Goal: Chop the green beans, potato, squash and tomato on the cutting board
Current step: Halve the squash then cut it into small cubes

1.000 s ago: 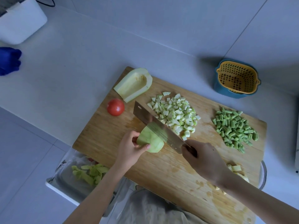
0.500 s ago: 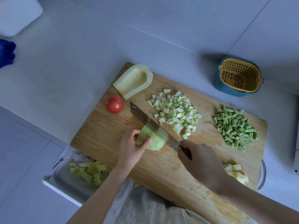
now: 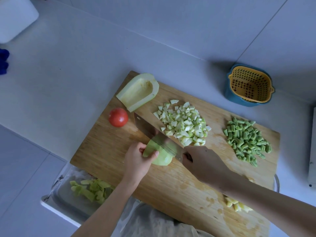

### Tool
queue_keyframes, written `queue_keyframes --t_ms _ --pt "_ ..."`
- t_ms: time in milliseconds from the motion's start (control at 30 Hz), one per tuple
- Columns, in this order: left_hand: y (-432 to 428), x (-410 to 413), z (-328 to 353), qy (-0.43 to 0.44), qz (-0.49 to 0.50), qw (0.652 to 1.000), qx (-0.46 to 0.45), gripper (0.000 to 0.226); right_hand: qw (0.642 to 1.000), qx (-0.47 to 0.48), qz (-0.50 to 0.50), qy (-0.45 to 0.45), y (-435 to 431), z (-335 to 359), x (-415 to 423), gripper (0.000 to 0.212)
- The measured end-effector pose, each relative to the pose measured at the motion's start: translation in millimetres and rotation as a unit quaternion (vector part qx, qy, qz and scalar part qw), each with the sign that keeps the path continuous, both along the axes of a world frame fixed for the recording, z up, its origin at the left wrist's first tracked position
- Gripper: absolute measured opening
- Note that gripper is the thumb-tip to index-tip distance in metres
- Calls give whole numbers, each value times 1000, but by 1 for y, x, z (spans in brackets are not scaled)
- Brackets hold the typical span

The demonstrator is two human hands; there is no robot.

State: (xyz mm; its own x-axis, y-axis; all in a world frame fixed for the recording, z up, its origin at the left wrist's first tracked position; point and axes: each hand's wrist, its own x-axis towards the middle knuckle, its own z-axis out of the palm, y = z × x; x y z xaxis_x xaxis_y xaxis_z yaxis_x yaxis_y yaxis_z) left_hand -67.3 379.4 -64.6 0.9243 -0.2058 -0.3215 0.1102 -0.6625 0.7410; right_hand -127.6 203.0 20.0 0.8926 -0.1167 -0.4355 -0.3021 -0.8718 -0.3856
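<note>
— While the cleaver [image 3: 153, 132] lies across the squash piece [image 3: 162, 158], why does the left hand [image 3: 136, 161] curl over it?
— Left hand grips the near-left end of the piece, rounded side up on the cutting board [image 3: 109, 151], apparently so that it cannot roll. Right hand [image 3: 203, 161] is wrapped round the handle, which it hides, at the blade's near-right end.
— Why are the other items spread out?
— Judged as sorting. Finished work lies right of the blade: diced squash [image 3: 184, 127] just beside it, chopped green beans [image 3: 246, 141] farther right, and pale yellow cubes [image 3: 237, 205], probably potato, at the near right edge. Uncut stock waits at the far left: hollowed squash half [image 3: 138, 91] and whole tomato [image 3: 118, 117], close together, away from the piece being cut.
— How far along, then?
— Beans done, potato seemingly done, squash part-way, tomato untouched. Risk: the blade stands close to the left thumb.
— And off the board?
— Peelings in a tray [image 3: 56, 199] at near left; yellow colander [image 3: 249, 88] at far right.
</note>
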Motion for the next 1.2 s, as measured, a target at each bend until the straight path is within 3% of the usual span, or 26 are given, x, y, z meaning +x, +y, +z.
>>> queue_keyframes --t_ms 133,367,833,1200 --pt "2 -2 0 -6 9 1000 1 30 1000 -4 4 -1 20 -26 0 28" --pt "-2 -12 5 -26 97 994 -42 27 998 35 -25 -38 11 -21 -6 40" --pt "-3 -13 1 -48 76 996 -27 34 998 -56 32 14 16 4 -13 36" --pt "-6 -16 -2 -39 106 993 -34 28 1000 -21 -1 6 19 -31 -8 35"
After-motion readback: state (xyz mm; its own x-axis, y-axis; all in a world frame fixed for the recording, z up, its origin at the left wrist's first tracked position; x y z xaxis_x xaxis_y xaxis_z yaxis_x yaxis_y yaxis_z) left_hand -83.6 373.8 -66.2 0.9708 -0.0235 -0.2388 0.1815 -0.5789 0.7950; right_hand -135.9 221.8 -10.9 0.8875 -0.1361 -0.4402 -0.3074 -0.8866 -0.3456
